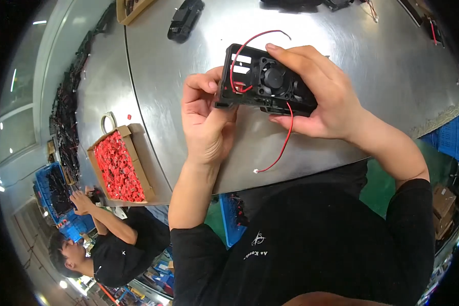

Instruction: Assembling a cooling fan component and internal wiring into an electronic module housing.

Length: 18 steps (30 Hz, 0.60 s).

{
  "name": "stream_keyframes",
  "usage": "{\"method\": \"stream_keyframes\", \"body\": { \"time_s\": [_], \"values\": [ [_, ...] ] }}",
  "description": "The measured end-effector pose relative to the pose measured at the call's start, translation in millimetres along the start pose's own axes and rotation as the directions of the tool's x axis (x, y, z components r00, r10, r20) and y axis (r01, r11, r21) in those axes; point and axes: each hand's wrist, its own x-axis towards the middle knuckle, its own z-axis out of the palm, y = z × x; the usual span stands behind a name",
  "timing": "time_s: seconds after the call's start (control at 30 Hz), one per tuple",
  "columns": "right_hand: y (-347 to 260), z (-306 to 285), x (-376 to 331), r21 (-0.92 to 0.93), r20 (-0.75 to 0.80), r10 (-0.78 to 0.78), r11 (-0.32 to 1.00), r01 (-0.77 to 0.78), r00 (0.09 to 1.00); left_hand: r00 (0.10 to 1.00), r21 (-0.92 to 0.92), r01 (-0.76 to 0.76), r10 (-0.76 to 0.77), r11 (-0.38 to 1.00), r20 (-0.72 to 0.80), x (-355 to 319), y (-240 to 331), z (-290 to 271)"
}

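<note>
Over the shiny grey metal table (160, 112) | left hand (205, 109), right hand (324, 86): fingers grip black plastic fan box (253, 76) | step: likely holding | next: maybe needs thin red wires (291, 122) free

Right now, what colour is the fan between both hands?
The fan is black, clearest in the head view.
</note>
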Motion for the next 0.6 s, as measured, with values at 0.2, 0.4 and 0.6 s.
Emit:
{"method": "stream_keyframes", "body": {
  "time_s": [0.2,0.4,0.6],
  "values": [
    [-2,-1,-2,-0.119,-0.022,0.012,0.993,-0.015,1.000,0.996,-0.142,0.068,-0.075,0.988,-0.049,-1,0,9],
    [-20,5,-7,-0.313,0.074,0.133,0.944,-0.103,0.988,0.976,0.039,0.017,-0.008,0.999,-0.215,1,-15,13],
    [-1,-3,-5,-0.158,0.020,-0.053,0.986,0.055,0.998,0.940,0.178,0.132,-0.066,0.975,-0.336,13,1,-1]
  ]
}}
